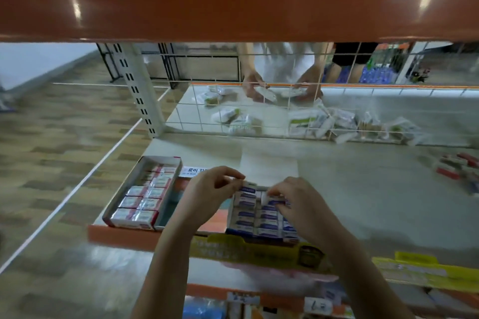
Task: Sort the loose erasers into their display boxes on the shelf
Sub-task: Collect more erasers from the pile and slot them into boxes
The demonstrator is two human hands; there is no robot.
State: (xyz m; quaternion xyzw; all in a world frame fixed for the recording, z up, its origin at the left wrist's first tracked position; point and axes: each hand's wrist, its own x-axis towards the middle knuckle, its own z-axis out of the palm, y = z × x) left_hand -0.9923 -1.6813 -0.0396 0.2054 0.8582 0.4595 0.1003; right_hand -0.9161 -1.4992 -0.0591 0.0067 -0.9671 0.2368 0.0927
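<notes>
Sitting at the left end of the shelf [363,189], a red-trimmed display box [141,190] holds rows of red-and-white erasers [145,204] and lies well to the left of the blue eraser box [259,215], which serves as the landmark here. Just left of that blue box, the left hand [207,194] curls its fingers and pinches the box's far left corner. The blue box itself rests at the shelf's front edge, packed with blue-and-white erasers [246,199] in tidy rows. Over its right half, the right hand [298,204] pinches one loose eraser [269,198] between fingertips, touching the top row. Far to the right of the blue box, a small heap of red erasers [458,168] lies loose. Behind the blue box, past a wire grid [259,111], another person's hands [308,83] handle white packets [305,119].
</notes>
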